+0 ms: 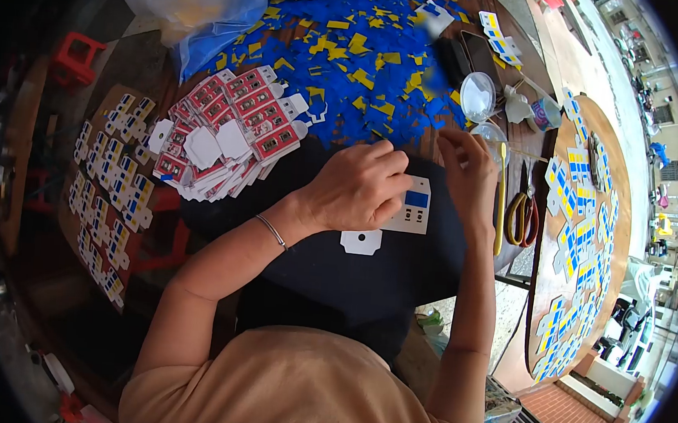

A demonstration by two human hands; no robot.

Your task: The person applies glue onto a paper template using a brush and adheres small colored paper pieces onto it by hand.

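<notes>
A flat white die-cut card (415, 219) with a blue patch and small black print lies on the dark cloth over my lap. Its notched end with a round black hole shows below my left hand (356, 185). That hand is closed, its curled fingers and thumb against the card and covering its middle. Just right of the card, my right hand (469, 169) is raised with thumb and fingertips pinched together. Whatever is between those fingertips is too small to make out. Many blue and yellow paper pieces (348, 78) are strewn on the table beyond both hands.
Left of my hands is a pile of red-and-white printed cards (231, 125). Scissors (522, 218), a yellow stick (501, 199), a clear round lid (477, 95) and a phone (477, 52) lie to the right. Cards with blue and yellow patches cover a side table (541, 304) and a board (131, 99).
</notes>
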